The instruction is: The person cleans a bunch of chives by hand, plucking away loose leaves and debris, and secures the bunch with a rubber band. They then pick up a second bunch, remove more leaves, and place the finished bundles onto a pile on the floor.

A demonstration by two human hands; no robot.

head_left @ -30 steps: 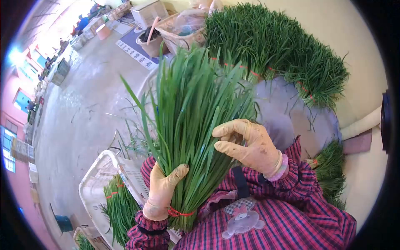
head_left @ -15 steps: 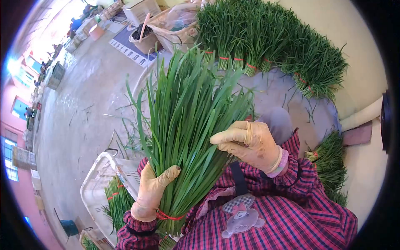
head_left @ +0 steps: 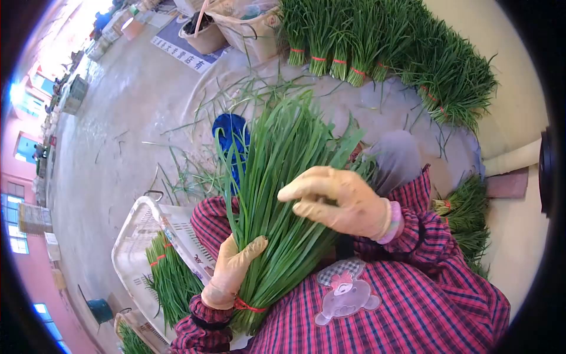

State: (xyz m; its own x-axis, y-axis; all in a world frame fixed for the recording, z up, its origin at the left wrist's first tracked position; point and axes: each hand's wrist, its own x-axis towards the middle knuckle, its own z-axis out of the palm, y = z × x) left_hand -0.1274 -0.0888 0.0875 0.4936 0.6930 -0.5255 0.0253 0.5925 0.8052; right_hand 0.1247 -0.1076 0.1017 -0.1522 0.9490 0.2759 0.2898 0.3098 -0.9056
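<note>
Head view | left hand [head_left: 234, 268] wrapped round leaf bundle [head_left: 268, 227] above red band [head_left: 250, 305]: firm, no crushing | right hand [head_left: 345, 203] half-parted, nothing visibly held: work lightly

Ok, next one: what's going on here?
Someone in a checked top is handling a bunch of long green leaves. The gloved left hand grips it above a red tie near its base. The gloved right hand is over the leaves, thumb and forefinger apart; whether it touches them is unclear. Another tied bunch is in a white basket beside the left arm, and more tied bunches line the wall.
</note>
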